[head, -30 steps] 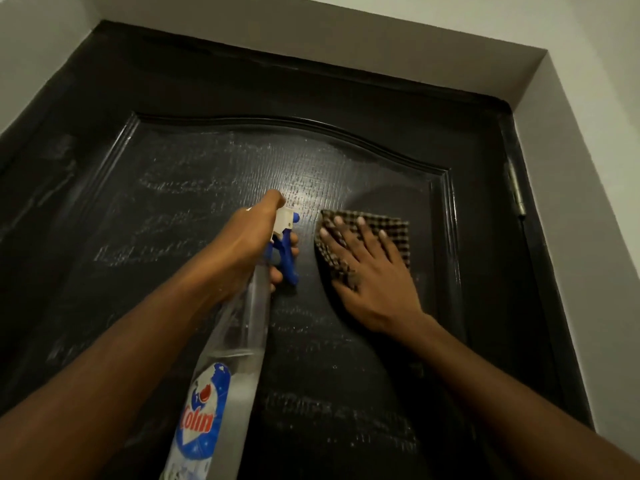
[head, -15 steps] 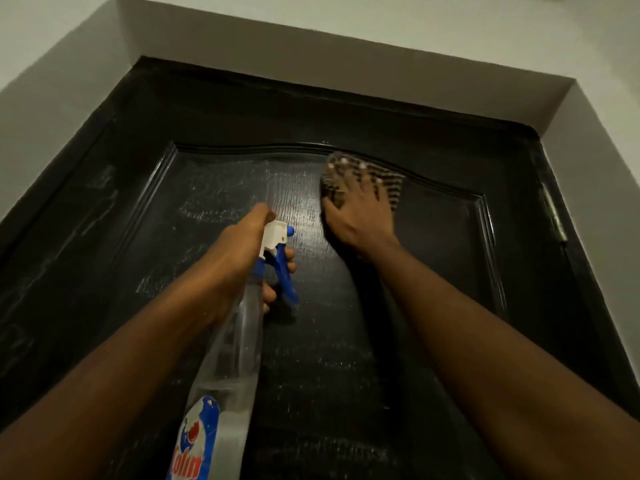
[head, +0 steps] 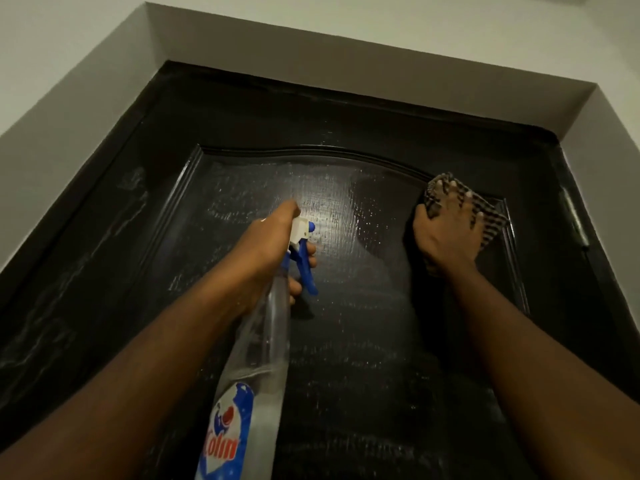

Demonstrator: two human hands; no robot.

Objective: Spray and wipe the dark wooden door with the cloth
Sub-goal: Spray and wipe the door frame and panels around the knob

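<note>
The dark wooden door [head: 353, 341] fills the view, its arched raised panel streaked with wet spray marks. My left hand [head: 266, 247] grips the neck of a clear spray bottle [head: 266, 341] with a white-and-blue nozzle, fingers on the blue trigger, nozzle pointed at the upper panel. My right hand [head: 446, 230] presses a checked brown cloth [head: 491, 223] flat against the panel's upper right corner, fingers spread over it.
A metal hinge [head: 575, 216] sits on the door's right edge. Pale wall [head: 311, 64] forms a recess above and on both sides of the dark door frame [head: 104, 174]. Dried streaks mark the left frame.
My right hand slid the cloth up from the panel's middle, then across to the upper right corner. The view tilted upward. My left hand keeps its grip on the bottle.
</note>
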